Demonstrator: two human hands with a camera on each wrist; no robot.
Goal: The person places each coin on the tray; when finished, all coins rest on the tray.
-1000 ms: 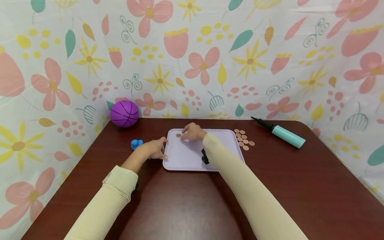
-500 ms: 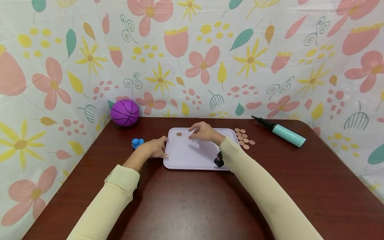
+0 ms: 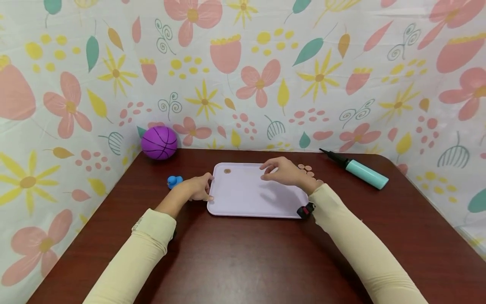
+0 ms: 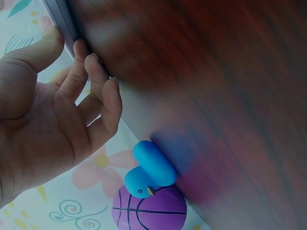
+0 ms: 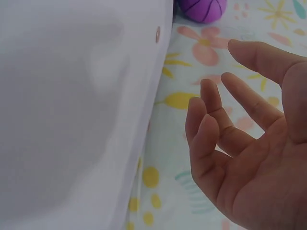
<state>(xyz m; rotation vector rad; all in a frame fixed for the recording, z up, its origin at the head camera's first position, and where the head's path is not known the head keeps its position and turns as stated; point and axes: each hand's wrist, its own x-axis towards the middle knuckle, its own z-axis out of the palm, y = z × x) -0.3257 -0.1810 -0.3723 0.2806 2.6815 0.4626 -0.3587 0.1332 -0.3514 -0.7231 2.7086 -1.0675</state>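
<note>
A pale lilac tray (image 3: 243, 190) lies on the dark wooden table. My left hand (image 3: 198, 187) holds its left rim; in the left wrist view the thumb and fingertips are at the tray's edge. One copper coin (image 3: 227, 171) lies in the tray's far left corner, and the right wrist view shows this coin (image 5: 158, 34) near the rim. My right hand (image 3: 282, 171) hovers over the right part of the tray, holding nothing, with fingers loosely bent and thumb apart. Several more copper coins (image 3: 308, 168) lie on the table beyond the tray's right side, partly hidden behind the right hand.
A blue toy duck (image 3: 174, 181) sits just left of the left hand. Behind it, a purple ball (image 3: 159, 142) stands at the back left corner. A teal and black hand pump (image 3: 366, 173) lies at the back right. A flowered cloth (image 3: 243, 76) hangs behind the table.
My right hand has drawn back to the right, from beside the coin in the tray's far left corner, leaving that coin there. The left hand has stayed at the tray's left rim.
</note>
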